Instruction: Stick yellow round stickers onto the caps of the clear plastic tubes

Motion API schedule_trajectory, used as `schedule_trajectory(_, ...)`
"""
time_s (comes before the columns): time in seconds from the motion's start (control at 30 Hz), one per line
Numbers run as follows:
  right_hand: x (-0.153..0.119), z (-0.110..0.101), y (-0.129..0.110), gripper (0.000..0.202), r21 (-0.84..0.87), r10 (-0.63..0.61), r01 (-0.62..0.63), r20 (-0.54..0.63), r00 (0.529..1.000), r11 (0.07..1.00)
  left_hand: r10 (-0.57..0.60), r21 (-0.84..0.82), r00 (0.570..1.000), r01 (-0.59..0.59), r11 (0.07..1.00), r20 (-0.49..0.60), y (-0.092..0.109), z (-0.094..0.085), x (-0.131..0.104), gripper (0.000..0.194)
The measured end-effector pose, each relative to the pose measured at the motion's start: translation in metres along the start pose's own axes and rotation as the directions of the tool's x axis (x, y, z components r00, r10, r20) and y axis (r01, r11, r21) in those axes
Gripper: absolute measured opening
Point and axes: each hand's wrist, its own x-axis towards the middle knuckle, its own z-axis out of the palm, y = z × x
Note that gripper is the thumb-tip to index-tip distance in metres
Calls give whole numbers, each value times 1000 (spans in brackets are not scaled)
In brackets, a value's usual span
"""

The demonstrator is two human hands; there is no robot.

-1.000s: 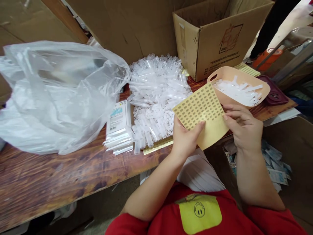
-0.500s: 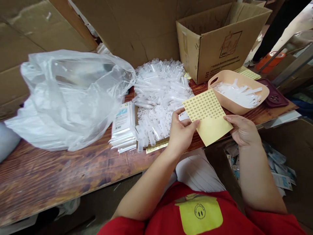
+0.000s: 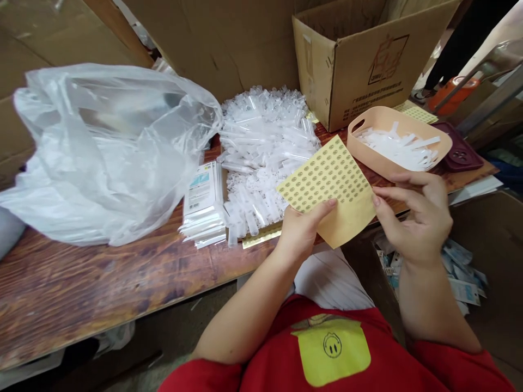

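Observation:
A yellow sticker sheet [image 3: 327, 174] with rows of small dark round prints on its upper part is held tilted above my lap. My left hand [image 3: 302, 226] grips its lower left side, thumb on top and the other fingers hidden underneath. At the sheet's right edge, the thumb and forefinger of my right hand [image 3: 417, 215] pinch together, its other fingers loosely bent; whether a single sticker is between the tips is too small to tell. Beyond the sheet lies a heap of clear plastic tubes [image 3: 265, 136] and small white pieces.
A peach basket [image 3: 368, 155] of white strips stands right, before a cardboard box [image 3: 368, 76]. Stacked printed packets [image 3: 202, 190] and a large plastic bag [image 3: 114, 163] lie left on the wooden table [image 3: 102, 277]. More packets [image 3: 461, 272] sit below the table at right.
My left hand has turned the sheet and shifted it slightly left. My right hand has risen and its fingers have spread more, with thumb and forefinger staying at the sheet's right edge.

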Motion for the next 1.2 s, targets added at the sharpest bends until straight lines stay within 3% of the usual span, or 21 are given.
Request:
schedule_trajectory(0.1, 3, -3, -14, 27, -141, -250, 267, 129, 960, 953, 36, 7, 999, -36, 999, -5, 0, 2, -4, 61)
schedule_trajectory(0.2, 2, 0, -22, 26, -90, -286, 309, 208, 936, 947, 50, 11, 999, -50, 999, 14, 0, 4, -9, 59)
schedule_trajectory(0.4, -1, 4, -26, 27, -63, -256, 281, 265, 930, 957, 85, 71, 996, -83, 994, -23, 2, 9, -15, 52)
schedule_trajectory(0.63, 1, 2, -25, 21, -79, -236, 264, 264, 935, 961, 200, 178, 980, -200, 964, 14, -2, 12, -14, 23)
schedule_trajectory(0.8, -1, 3, -23, 18, -112, -196, 232, 261, 945, 966, 195, 204, 981, -193, 960, 7, -6, 15, -12, 26)
schedule_trajectory(0.9, -2, 6, -16, 17, -55, -130, 143, 192, 973, 988, 181, 193, 983, -178, 965, 0, -6, 16, -9, 32)
schedule_trajectory(1.0, -3, 10, 0, 14, 128, 87, -94, 62, 994, 987, 134, 130, 991, -131, 983, -15, -7, 16, -5, 41)
schedule_trajectory(1.07, -4, 12, 14, 6, 360, 337, -338, 66, 939, 870, 86, 83, 996, -84, 993, -28, -10, 17, -2, 47)
schedule_trajectory(1.13, -4, 12, 28, 8, 522, 568, -604, 251, 783, 602, 49, 65, 998, -46, 997, -35, -12, 17, 1, 49)
schedule_trajectory(1.2, -5, 10, 40, 15, 513, 661, -769, 431, 614, 381, 30, 67, 999, -30, 997, -12, -11, 18, 2, 45)
